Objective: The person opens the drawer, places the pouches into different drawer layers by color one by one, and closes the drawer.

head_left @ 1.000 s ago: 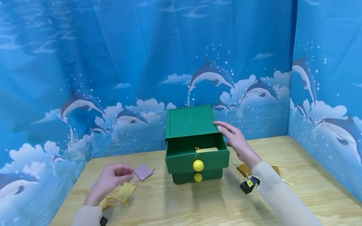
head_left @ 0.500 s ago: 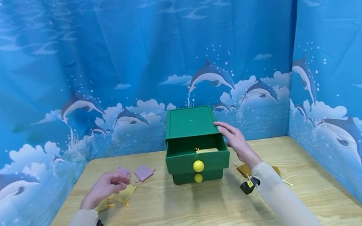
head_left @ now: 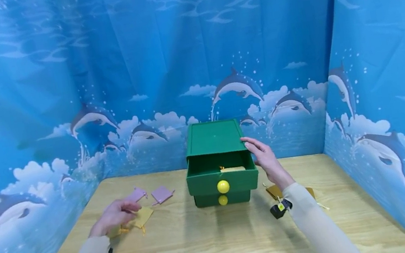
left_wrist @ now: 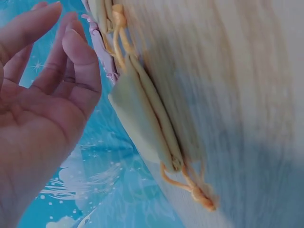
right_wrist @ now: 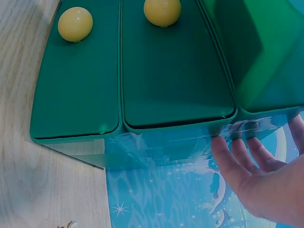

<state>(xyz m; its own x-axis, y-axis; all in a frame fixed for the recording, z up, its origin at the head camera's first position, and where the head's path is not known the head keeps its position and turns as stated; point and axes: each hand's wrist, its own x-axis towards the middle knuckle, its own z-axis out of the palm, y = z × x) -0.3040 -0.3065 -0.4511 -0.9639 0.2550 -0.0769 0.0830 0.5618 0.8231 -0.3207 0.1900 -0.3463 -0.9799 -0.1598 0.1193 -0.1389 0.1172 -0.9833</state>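
My left hand (head_left: 115, 214) hovers just over the yellow drawstring pouches at the left, fingers loosely bent and holding nothing. In the left wrist view the nearer yellow pouch (left_wrist: 142, 118) lies flat beside the hand (left_wrist: 47, 90), apart from it. One yellow pouch (head_left: 144, 216) shows past my fingertips; another is mostly covered by the hand. Against the right side of the green drawer cabinet (head_left: 214, 137) rests my right hand (head_left: 267, 161), its extended fingertips touching the wall. The top drawer (head_left: 204, 184) is pulled out, with a pale yellow item (head_left: 232, 169) inside.
Two purple pouches (head_left: 163, 194) lie behind the yellow ones. Brown pouches (head_left: 275, 192) sit right of the cabinet, partly under my right forearm. Yellow round knobs (right_wrist: 75, 24) stick out from the drawer fronts. A dolphin-print curtain (head_left: 145, 65) surrounds the wooden table (head_left: 190, 252).
My left hand has moved left and toward me, from beside the purple pouches to over the yellow ones, uncovering a second purple pouch. My right hand stays on the cabinet.
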